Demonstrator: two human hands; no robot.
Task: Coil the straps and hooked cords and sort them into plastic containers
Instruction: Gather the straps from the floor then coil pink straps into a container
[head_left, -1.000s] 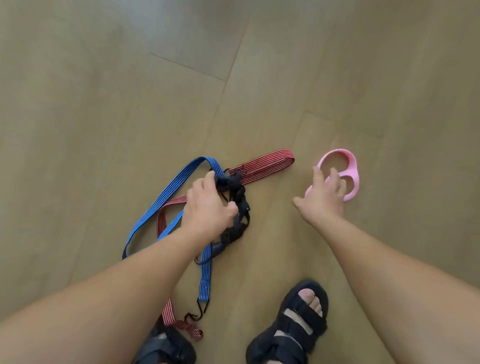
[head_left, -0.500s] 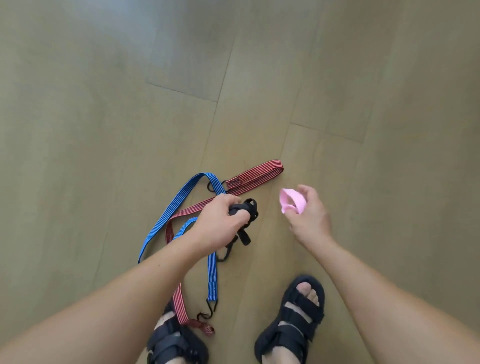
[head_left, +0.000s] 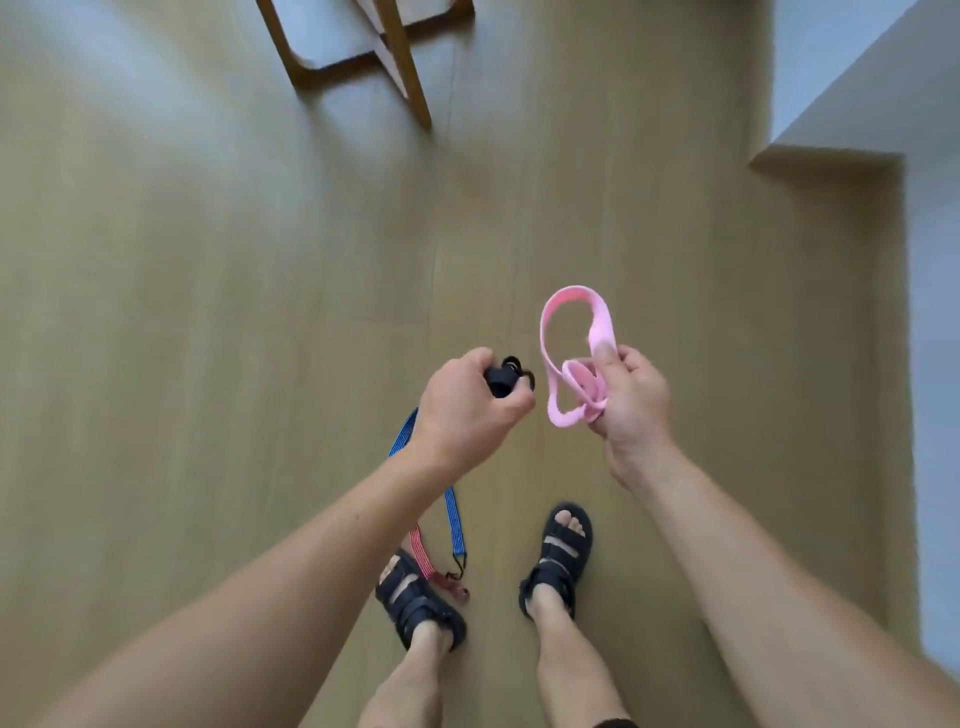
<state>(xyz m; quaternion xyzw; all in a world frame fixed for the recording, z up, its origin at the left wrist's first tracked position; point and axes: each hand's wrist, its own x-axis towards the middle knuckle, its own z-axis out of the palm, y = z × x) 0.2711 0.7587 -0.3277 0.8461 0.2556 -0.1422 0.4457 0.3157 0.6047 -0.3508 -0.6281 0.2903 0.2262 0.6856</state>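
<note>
My left hand (head_left: 467, 405) is closed around a bunched black strap (head_left: 503, 382), with a black hook sticking out past the knuckles. A looped pink band (head_left: 555, 364) hangs from my right hand (head_left: 631, 400), pinched between thumb and fingers. Both hands are raised above the wooden floor, close together. Below my left forearm a blue hooked cord (head_left: 453, 519) and a red striped hooked cord (head_left: 422, 552) lie on the floor, their hooked ends by my left foot; most of their length is hidden by the arm.
Wooden chair legs (head_left: 400, 62) stand at the top centre. A pale wall corner (head_left: 857, 104) runs down the right side. My feet in black sandals (head_left: 558, 556) stand on the floor at the bottom. No plastic container is in view.
Both hands have risen from the floor, the left with the black strap, the right with the pink band now hanging as a loop. The view has tilted up, showing chair legs and wall.
</note>
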